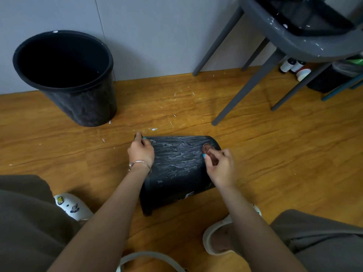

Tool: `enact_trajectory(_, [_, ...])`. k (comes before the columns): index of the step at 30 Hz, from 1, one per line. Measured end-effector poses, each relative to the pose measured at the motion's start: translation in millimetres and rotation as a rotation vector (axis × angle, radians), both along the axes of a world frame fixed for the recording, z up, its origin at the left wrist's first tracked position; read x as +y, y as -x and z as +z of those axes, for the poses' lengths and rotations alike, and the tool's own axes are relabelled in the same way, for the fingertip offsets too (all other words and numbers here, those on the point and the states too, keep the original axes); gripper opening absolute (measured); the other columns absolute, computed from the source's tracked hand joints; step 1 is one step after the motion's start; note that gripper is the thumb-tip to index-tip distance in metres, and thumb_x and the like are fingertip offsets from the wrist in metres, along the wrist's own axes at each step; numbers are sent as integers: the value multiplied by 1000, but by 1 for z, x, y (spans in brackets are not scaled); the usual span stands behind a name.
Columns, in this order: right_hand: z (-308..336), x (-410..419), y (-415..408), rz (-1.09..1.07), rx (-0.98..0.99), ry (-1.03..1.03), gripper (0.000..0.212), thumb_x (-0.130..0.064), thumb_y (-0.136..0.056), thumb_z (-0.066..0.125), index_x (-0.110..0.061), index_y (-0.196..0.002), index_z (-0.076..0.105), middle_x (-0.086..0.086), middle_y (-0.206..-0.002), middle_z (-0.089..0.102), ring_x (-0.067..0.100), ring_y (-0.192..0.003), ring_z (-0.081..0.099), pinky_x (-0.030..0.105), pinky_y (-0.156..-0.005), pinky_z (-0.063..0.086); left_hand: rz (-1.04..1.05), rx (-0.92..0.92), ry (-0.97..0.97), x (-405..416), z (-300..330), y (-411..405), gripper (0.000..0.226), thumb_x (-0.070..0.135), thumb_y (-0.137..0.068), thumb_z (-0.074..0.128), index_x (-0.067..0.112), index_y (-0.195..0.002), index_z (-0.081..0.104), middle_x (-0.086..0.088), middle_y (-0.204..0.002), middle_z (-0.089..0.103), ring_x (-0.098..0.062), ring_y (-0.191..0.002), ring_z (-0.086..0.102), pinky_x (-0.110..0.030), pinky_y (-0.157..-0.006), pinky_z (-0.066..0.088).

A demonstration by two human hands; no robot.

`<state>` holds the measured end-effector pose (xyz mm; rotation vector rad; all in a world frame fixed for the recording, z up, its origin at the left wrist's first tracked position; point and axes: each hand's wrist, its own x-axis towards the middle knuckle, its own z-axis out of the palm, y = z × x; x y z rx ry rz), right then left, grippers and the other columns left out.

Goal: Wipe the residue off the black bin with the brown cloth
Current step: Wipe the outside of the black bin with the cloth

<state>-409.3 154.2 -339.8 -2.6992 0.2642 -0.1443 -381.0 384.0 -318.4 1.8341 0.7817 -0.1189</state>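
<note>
- The black bin lies on its side on the wooden floor, between the person's knees, its upturned flank smeared with white streaky residue.
- Left hand is at the bin's far left edge, fingers curled over that end, gripping it; a bracelet sits on the wrist.
- Right hand is on the bin's right shoulder, its grip pinching a bunched brown cloth between thumb and fingers, the cloth pressed against the bin's surface.
- The cloth shows only in part, tucked under the fingers; its full shape cannot be told.
- A second black bin stands upright by the grey wall, well apart, up left.
- White flecks scatter on the floor between the two bins.
- A grey chair speckled with white stands at upper right, with small bottles beneath it.
- A white clog with charms is on the left foot, and a white slipper on the right.
</note>
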Motion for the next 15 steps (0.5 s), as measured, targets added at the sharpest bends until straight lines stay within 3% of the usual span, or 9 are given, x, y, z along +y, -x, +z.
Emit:
enact_trajectory(3, [2, -26, -10, -7, 34, 4, 29, -30, -90, 65, -13, -112, 72, 8, -101, 55, 26, -90, 56, 35, -71, 50, -33, 1, -24, -2, 3, 0, 47, 21, -101, 35, 17, -147, 33, -15, -112, 61, -24, -83, 59, -34, -85, 51])
enact_trajectory(5, [5, -20, -15, -184, 41, 8, 29, -30, -93, 60, -13, -113, 71, 10, -106, 55, 27, -94, 56, 30, -72, 44, -32, -8, -35, -2, 4, 1, 46, 21, -101, 34, 16, -147, 33, -16, -109, 62, -27, -89, 60, -36, -86, 51])
enact_trajectory(7, [5, 3, -9, -250, 27, 72, 29, -31, -94, 58, -16, -115, 70, 9, -105, 54, 20, -83, 51, 27, -66, 36, -29, -18, -51, 0, 3, 1, 46, 21, -101, 34, 17, -147, 35, -16, -104, 63, -26, -89, 59, -33, -83, 48])
enact_trajectory(12, [3, -8, 10, 85, -25, 135, 24, -27, -88, 67, -14, -108, 73, 6, -91, 56, 17, -66, 49, 22, -56, 35, -49, -31, -50, -2, 4, 6, 45, 19, -102, 35, 17, -147, 33, -10, -100, 60, -11, -66, 50, -25, -72, 42])
enact_trajectory(15, [10, -32, -5, -75, 68, 198, 27, -32, -93, 59, -17, -113, 71, 8, -102, 56, 25, -83, 57, 26, -62, 34, -41, -50, -51, -4, 4, 6, 45, 19, -101, 35, 16, -147, 34, -9, -101, 60, -16, -73, 56, -26, -72, 45])
